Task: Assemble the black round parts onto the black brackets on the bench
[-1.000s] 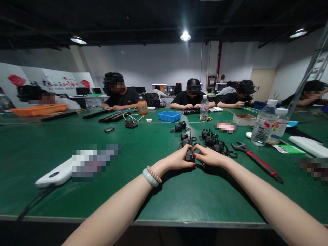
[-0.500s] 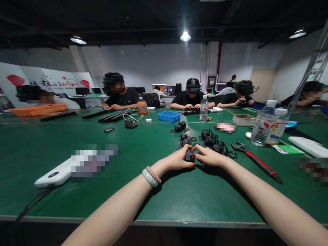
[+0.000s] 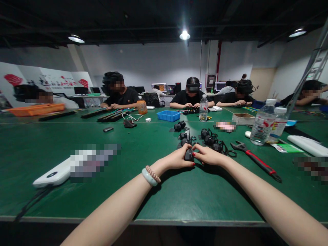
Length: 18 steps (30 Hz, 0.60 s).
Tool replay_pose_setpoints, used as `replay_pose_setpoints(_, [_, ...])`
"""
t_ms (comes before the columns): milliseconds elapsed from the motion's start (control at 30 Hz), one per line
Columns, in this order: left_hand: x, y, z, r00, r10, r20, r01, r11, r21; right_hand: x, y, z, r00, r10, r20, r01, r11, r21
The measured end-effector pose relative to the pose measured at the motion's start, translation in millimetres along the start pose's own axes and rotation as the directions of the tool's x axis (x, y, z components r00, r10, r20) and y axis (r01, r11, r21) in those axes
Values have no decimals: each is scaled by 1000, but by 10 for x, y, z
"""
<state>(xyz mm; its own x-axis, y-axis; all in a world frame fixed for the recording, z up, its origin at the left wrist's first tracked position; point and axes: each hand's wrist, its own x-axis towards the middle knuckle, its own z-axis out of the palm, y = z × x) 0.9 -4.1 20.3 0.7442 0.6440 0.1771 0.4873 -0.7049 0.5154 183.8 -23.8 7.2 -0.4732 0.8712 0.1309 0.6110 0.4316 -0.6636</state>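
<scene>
Black part [image 3: 189, 155] partly masked by the left grip [image 3: 178, 158] and right grip [image 3: 209, 155].
Its far side is hidden, and whether it touches the bench [image 3: 179, 201] is hard to tell. Toward the bench's left edge, blurring covers one end of a white device [image 3: 55, 173]; toward the right edge, a dark item [image 3: 312, 166] is blurred and cut off, and the rear bottle [image 3: 280, 124] stands partly behind the front bottle [image 3: 262, 123].

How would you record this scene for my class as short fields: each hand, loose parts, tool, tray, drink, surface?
Left hand: holds a black part
Right hand: fingertips at the same part
Loose parts: more black pieces just beyond the hands
Tool: adjustable wrench, right of both hands
Tray: blue tray
Drink: orange bottle, left of that tray
Surface: green table
</scene>
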Motion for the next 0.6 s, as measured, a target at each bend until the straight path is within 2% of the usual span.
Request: replay_pose_setpoints(600, [13, -15, 5, 1000, 16, 3, -16, 1000, 14, 3, -6, -3, 1000, 0, -8, 0, 1000, -5])
